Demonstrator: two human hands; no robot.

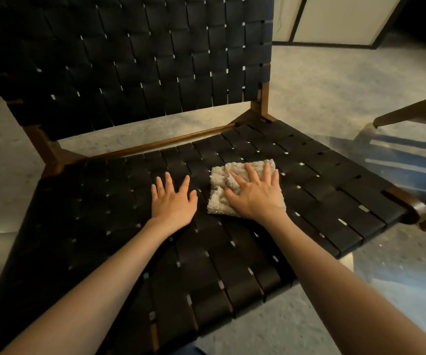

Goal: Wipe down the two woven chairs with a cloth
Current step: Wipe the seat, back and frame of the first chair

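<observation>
A chair with a black woven seat and woven backrest on a brown wooden frame fills the view. A beige fluffy cloth lies on the middle of the seat. My right hand presses flat on the cloth with its fingers spread. Just left of the cloth, my left hand rests flat on the bare weave, fingers straight. At the right edge, the wooden leg of a second chair juts into view.
Grey concrete floor surrounds the chair. A blue striped patch lies on the floor to the right. Light panels with dark frames stand at the back right.
</observation>
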